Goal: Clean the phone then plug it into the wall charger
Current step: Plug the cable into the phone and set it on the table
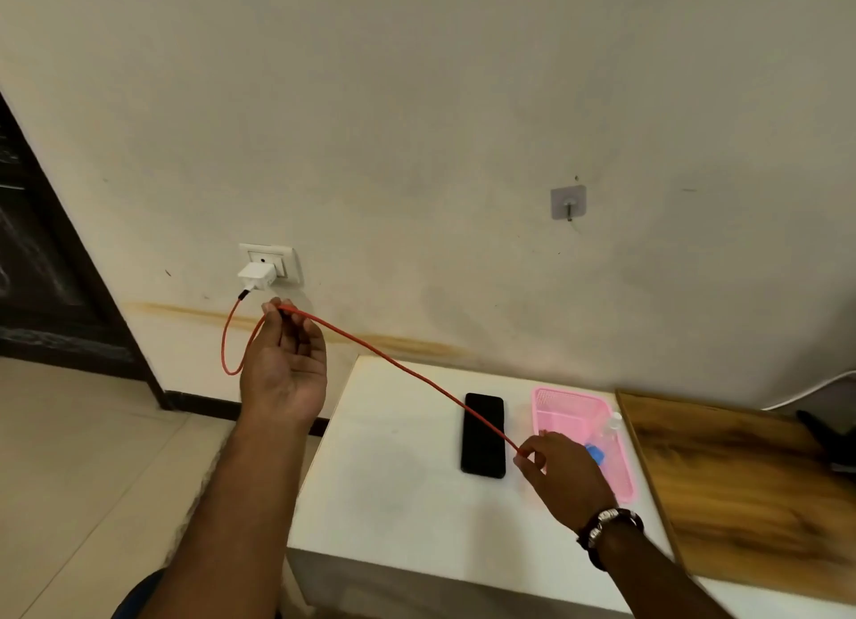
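Observation:
A black phone [483,434] lies flat, screen dark, on the white table [393,470]. A white charger [257,276] sits in the wall socket [283,259] at the left. From it a red cable [393,361] loops down, rises to my left hand [282,364], then runs taut across the phone to my right hand [563,477]. My left hand, palm up, pinches the cable below the socket. My right hand pinches the cable's free end just right of the phone; the plug tip is hidden in my fingers.
A pink plastic basket [567,408] stands right of the phone, holding a clear bottle [612,426] and a blue item [596,455]. A wooden board [741,489] lies at the right. A hook [568,203] is stuck on the wall. A dark door frame stands at far left.

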